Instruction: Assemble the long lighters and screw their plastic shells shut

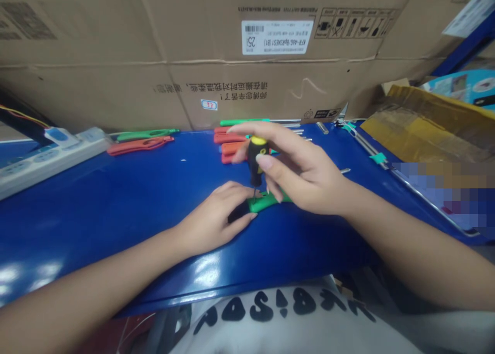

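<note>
One screwdriver (254, 171) above glossy blue table (127, 199); printed cardboard (116, 96) behind

Two bare arms converge at centre. The left forearm (116, 277) extends from the near left; the left hand (218, 219) lies low, back uppermost, thumb on the near side, fingers on the far side, tips directed right. The right forearm (410, 243) slants from the near right; the right hand (299, 171) is raised, index finger (257, 127) arched, thumb (279, 171) pressed in a grip.
</note>
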Tool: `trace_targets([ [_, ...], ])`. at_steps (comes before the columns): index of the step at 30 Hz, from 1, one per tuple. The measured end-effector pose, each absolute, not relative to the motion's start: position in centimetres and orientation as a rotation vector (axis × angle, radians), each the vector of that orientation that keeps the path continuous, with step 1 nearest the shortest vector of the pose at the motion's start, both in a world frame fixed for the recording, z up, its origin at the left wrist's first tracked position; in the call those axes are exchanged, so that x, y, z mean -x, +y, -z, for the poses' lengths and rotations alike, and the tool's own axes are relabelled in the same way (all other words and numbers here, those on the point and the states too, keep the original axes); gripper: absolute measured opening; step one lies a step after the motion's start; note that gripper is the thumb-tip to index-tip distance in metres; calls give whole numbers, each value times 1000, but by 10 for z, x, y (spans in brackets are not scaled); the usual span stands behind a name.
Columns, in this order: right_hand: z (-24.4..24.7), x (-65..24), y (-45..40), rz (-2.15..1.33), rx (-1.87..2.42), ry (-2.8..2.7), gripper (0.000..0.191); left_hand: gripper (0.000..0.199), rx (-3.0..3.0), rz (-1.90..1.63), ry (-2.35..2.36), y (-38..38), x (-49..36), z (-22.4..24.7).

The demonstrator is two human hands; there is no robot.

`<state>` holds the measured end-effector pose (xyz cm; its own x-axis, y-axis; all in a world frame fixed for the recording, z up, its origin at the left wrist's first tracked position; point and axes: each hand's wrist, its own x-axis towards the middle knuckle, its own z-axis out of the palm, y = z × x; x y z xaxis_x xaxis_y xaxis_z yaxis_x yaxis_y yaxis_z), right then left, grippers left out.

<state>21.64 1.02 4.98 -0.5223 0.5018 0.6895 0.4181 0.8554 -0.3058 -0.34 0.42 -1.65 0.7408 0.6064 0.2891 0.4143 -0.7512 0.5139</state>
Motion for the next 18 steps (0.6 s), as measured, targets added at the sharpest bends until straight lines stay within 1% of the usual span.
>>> trace_targets([
  [2, -48, -216, 11, -66, 609, -2168, 34, 31, -2539, -642, 772, 5, 4, 18],
  [5, -47, -217, 12, 125, 543, -2139, 36, 31, -2544, -660, 760, 5, 5, 19],
  [9, -49, -217, 11, -63, 622, -2220, 40, 28, -2523, -638, 774, 5, 4, 18],
  [11, -49, -217, 12, -37, 618, -2183, 35, 28, -2524, -632, 771, 5, 4, 17],
  [14, -50, -217, 12, 115, 584, -2116, 32, 29, -2519, -627, 769, 5, 3, 17],
  [18, -50, -216, 12, 16, 636, -2173, 37, 29, -2516, -625, 774, 5, 3, 18],
])
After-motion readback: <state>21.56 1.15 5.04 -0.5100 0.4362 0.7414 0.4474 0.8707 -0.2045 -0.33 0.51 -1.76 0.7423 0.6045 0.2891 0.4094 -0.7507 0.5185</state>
